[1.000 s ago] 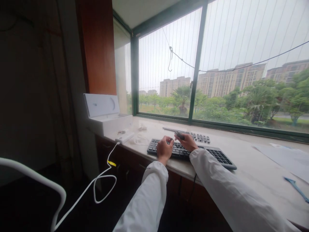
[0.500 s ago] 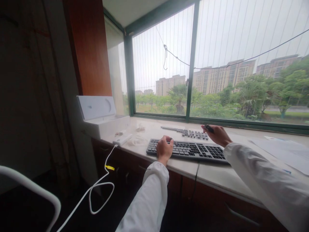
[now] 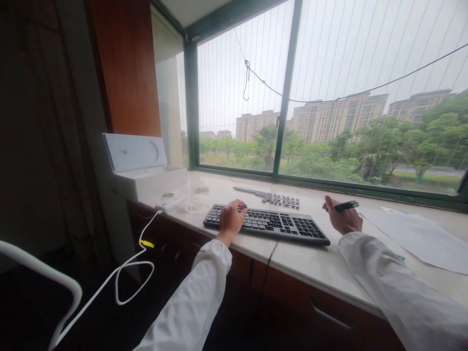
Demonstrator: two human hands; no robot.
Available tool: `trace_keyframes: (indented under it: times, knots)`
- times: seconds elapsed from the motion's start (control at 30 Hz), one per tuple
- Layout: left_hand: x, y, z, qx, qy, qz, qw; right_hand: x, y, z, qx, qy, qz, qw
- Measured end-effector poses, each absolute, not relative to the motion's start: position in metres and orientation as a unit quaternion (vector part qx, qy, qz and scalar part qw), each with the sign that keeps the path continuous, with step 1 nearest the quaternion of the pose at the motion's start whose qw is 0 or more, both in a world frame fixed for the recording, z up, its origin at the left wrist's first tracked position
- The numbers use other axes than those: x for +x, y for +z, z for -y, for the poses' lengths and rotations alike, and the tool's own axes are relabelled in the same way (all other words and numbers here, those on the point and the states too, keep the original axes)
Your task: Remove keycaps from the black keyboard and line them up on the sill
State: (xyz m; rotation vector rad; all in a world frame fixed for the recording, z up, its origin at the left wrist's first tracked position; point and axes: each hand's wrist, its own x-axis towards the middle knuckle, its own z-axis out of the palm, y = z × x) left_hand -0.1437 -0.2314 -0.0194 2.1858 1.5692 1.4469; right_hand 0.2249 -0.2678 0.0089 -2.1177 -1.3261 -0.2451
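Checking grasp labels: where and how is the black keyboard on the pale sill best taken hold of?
Probably by the right short end of the flat black keyboard, coming from the right: that end lies free, while the left hand rests on the left end.

window: green-framed, overcast daylight | sill counter: pale stone | wall: wood panel
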Motion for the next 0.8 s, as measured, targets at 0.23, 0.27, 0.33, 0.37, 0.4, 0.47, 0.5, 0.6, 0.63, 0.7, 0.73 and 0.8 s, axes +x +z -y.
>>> trace_keyframes:
  times: [0.23,0.27,0.33,0.37,0.4,0.47,0.5,0.6,0.63,0.7,0.73,0.8]
  knots:
    - [-0.136,-0.017,0.244,0.752,0.432,-0.498,-0.020,0.213,0.008,0.273,-0.805,-0.059,0.514,0.291]
    - [-0.135,-0.016,0.245,0.751,0.432,-0.499,-0.025,0.213,0.009,0.274,-0.803,-0.057,0.516,0.292]
    - [-0.136,-0.015,0.242,0.752,0.429,-0.499,-0.037,0.213,0.010,0.274,-0.799,-0.053,0.518,0.301]
    - [-0.137,-0.013,0.239,0.755,0.422,-0.499,-0.043,0.213,0.011,0.274,-0.796,-0.048,0.519,0.307]
    - [-0.138,-0.010,0.234,0.759,0.412,-0.502,-0.049,0.213,0.011,0.273,-0.794,-0.042,0.521,0.310]
    - [-0.137,-0.003,0.219,0.765,0.385,-0.512,-0.054,0.213,0.011,0.273,-0.792,-0.033,0.527,0.307]
    - [-0.136,0.002,0.210,0.767,0.371,-0.521,-0.051,0.212,0.012,0.272,-0.791,-0.033,0.530,0.303]
    - [-0.126,0.017,0.174,0.776,0.326,-0.539,-0.016,0.210,0.012,0.272,-0.787,-0.049,0.540,0.294]
    - [-0.122,0.021,0.161,0.782,0.309,-0.542,0.000,0.209,0.012,0.272,-0.785,-0.057,0.544,0.292]
    - [-0.111,0.029,0.135,0.788,0.269,-0.553,0.033,0.209,0.011,0.271,-0.780,-0.076,0.551,0.287]
    - [-0.105,0.033,0.123,0.788,0.250,-0.561,0.045,0.209,0.011,0.271,-0.778,-0.087,0.554,0.284]
    - [-0.094,0.038,0.101,0.782,0.224,-0.578,0.057,0.210,0.011,0.269,-0.773,-0.108,0.558,0.280]
